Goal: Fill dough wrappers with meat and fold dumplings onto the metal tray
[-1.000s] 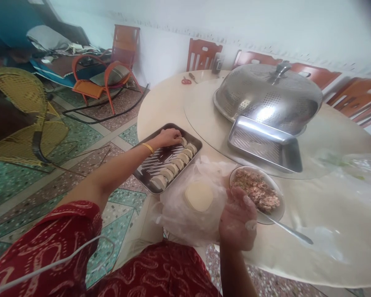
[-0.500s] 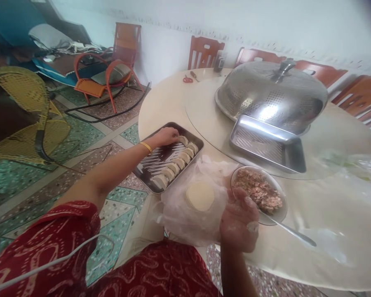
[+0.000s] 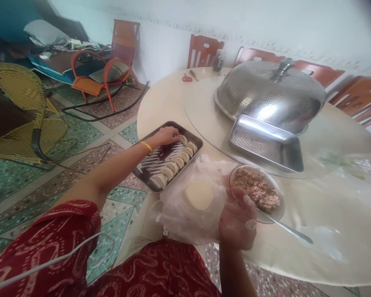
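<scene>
The left hand point(image 3: 167, 135) rests with fingers closed down on the last folded pale dumpling point(image 3: 182, 140) at the far end of the dark metal tray point(image 3: 148, 173). The floury right hand point(image 3: 238, 220) is loosely curled, holding nothing, just beside the bowl of minced filling point(image 3: 257, 193). This tray overhangs the round tabletop point(image 3: 167, 103); a heavy press could tip it.

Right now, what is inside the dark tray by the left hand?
The dark tray holds a row of folded dumplings along its right side. The left hand rests on the farthest one, covering whatever lies under its fingers.
</scene>
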The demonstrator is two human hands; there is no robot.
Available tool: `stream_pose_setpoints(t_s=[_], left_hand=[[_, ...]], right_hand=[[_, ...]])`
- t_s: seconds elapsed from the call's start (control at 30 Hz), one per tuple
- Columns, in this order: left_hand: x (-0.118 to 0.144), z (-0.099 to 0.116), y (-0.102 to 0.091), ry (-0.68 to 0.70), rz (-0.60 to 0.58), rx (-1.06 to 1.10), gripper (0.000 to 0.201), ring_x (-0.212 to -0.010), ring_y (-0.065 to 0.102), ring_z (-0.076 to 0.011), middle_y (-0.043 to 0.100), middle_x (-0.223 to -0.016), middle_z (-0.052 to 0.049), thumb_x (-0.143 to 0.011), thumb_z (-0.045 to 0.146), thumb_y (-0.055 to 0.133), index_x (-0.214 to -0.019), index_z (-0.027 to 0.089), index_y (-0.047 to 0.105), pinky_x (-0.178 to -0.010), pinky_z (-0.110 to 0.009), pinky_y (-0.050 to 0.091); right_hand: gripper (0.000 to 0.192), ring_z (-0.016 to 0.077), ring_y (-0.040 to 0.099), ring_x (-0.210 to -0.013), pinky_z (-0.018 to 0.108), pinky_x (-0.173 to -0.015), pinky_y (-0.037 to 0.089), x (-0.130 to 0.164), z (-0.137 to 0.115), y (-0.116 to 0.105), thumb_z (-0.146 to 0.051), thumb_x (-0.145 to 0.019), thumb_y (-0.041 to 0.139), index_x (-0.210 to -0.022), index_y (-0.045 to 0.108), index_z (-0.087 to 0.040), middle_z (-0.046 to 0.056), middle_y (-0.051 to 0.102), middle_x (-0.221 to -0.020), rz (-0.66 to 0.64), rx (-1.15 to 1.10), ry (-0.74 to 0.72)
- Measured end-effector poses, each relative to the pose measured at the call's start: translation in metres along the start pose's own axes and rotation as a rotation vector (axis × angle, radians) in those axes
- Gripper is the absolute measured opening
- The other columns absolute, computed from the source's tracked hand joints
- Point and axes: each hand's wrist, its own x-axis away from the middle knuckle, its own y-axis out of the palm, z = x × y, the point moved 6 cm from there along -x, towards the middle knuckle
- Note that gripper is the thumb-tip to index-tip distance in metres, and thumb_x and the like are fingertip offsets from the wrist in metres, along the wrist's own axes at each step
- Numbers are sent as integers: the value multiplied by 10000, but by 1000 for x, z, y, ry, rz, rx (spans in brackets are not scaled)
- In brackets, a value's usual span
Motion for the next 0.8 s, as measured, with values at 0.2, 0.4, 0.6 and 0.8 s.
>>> stream_pose_setpoints(t_s=[0.2, 0.4, 0.6, 0.8], left_hand=[[3, 3, 0, 41, 6, -32, 337, -1082, 611, -250, 660, -1185, -97, -872, 358, 558, -1145, 197, 674, -888, -318, 440], [3, 6, 3, 71, 15, -43, 338, -1115, 603, -265, 659, -1175, -100, -869, 326, 575, -1169, 197, 658, -931, -337, 431], [32, 14, -33, 54, 73, 50, 421, -1124, 607, -244, 668, -1182, -60, -868, 325, 599, -1274, 210, 601, -976, -331, 442], [178, -11, -75, 11, 577, 481, 278, -1119, 614, -244, 688, -1076, -41, -912, 418, 553, -1047, 210, 679, -1067, -436, 448]], right_hand=[[373, 226, 654, -1144, 481, -1013, 467, 0, 2, -2, -421, -876, 476, -1148, 690, -281, 15, 707, -1218, 8, -2, 4], [374, 207, 649, -1145, 452, -999, 482, -2, 0, 0, -408, -867, 474, -1130, 700, -267, 29, 716, -1195, 23, 6, -8], [366, 184, 649, -1143, 414, -1004, 488, -3, -3, 2, -381, -870, 471, -1127, 705, -267, 8, 708, -1215, 2, -5, 12], [371, 198, 672, -1088, 468, -1007, 485, -3, -8, 3, -386, -884, 441, -1122, 711, -294, 1, 709, -1202, -21, 48, 42]])
